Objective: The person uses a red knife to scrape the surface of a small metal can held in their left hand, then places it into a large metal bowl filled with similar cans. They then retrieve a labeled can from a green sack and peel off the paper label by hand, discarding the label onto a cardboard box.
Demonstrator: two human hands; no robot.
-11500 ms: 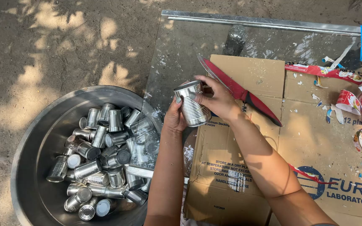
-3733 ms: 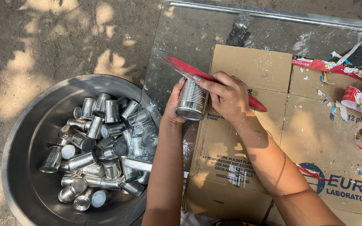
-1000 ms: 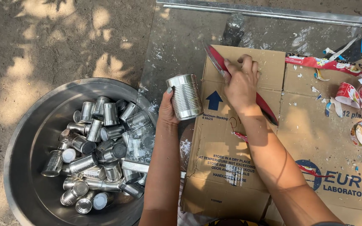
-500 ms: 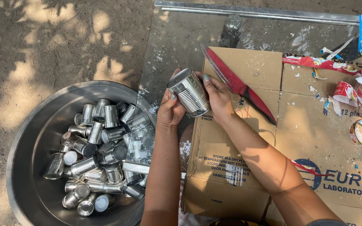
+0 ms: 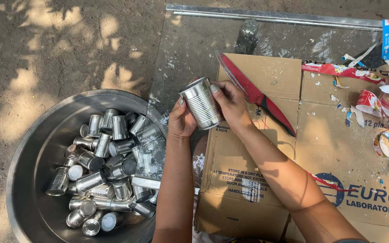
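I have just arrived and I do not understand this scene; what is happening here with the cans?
A person holds one bare, ribbed tin can with both hands: the left hand supports it from below and the right hand grips its side. A red-handled knife lies beside them on flattened cardboard. A large metal basin on the ground holds many unlabelled cans. Torn paper labels lie at the cardboard's far side.

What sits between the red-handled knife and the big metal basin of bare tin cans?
Head view: both hands, left hand and right hand, holding a ribbed tin can.
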